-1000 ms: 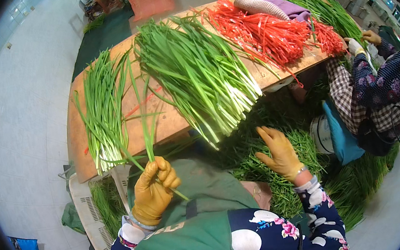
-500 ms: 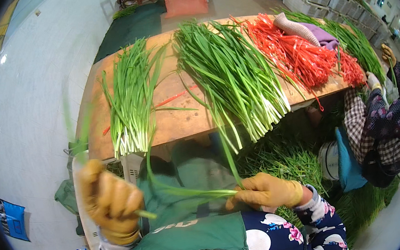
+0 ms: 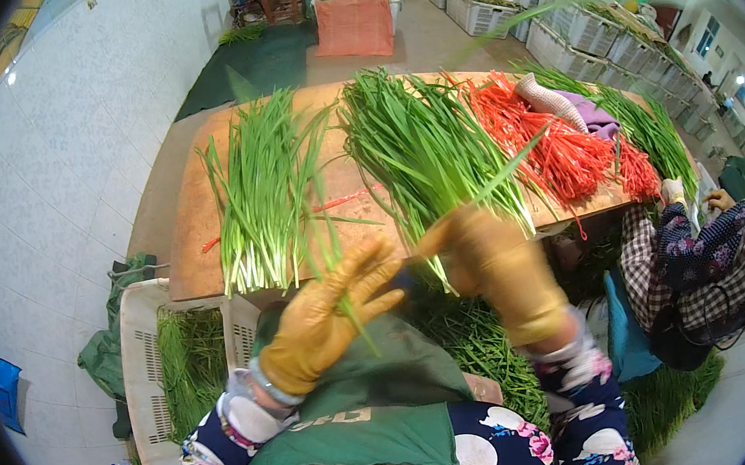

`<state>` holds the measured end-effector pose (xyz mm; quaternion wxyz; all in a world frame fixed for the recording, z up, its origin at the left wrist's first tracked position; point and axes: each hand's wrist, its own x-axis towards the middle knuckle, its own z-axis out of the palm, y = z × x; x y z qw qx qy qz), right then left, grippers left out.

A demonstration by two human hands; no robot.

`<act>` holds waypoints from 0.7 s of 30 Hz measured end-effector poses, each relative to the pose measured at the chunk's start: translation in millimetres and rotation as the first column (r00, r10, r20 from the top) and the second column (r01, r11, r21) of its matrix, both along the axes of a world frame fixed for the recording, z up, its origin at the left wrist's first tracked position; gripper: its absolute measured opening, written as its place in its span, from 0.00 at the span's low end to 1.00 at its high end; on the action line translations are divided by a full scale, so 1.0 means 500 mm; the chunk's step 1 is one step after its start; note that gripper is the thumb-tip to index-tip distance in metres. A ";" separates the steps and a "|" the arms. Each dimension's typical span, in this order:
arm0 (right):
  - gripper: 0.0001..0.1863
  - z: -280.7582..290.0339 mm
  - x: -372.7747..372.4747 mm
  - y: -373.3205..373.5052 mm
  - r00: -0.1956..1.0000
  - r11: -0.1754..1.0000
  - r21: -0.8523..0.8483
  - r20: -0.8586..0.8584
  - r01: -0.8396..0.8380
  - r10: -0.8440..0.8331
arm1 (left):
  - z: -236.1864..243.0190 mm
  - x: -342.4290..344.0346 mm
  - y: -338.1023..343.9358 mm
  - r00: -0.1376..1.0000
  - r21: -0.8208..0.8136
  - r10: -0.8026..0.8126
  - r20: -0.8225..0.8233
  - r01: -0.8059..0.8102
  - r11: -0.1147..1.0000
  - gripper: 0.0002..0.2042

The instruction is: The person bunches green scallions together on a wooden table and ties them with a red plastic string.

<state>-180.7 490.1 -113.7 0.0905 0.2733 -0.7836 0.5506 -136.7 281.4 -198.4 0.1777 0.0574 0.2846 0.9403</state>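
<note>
My left hand (image 3: pixel 331 315), in a yellow glove, is over the table's near edge with its fingers stretched apart. A loose green leaf (image 3: pixel 341 302) passes by its palm and hangs below. My gloved right hand (image 3: pixel 500 264) is smeared by motion in front of the larger bunch of garlic chives (image 3: pixel 422 144); its fingers cannot be made out. A single chive blade (image 3: pixel 512 164) slants up beside it, and whether the hand holds it is unclear. To the left lies a smaller chive bunch (image 3: pixel 257 190), pale stem ends toward me, on the wooden table (image 3: pixel 195 243).
Red plastic strips (image 3: pixel 554 129) lie on the table's right side by a purple cloth (image 3: pixel 597 120). A white crate (image 3: pixel 146 378) with greens stands at lower left. Loose leaves (image 3: pixel 488 357) pile below the table. A co-worker (image 3: pixel 706 259) works at right; stacked crates (image 3: pixel 566 36) stand behind.
My left hand has moved right and its fingers have spread. My right hand has risen toward the larger bunch. The long leaves that stretched near my hands are no longer there. The view has shifted.
</note>
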 end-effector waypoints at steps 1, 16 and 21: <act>0.20 -0.054 0.006 -0.028 0.999 0.991 0.126 0.024 -0.043 0.040 | -0.030 -0.015 0.012 0.998 0.032 -0.067 0.003 0.067 0.997 0.24; 0.15 -0.201 0.166 0.093 0.693 0.984 0.052 0.704 0.171 -0.157 | -0.120 -0.029 0.018 0.985 0.095 0.045 0.167 -0.061 0.994 0.16; 0.19 -0.162 0.196 0.217 0.815 0.184 0.954 0.299 -0.237 -0.497 | -0.141 -0.043 0.000 0.949 0.175 -0.058 0.310 0.003 0.985 0.14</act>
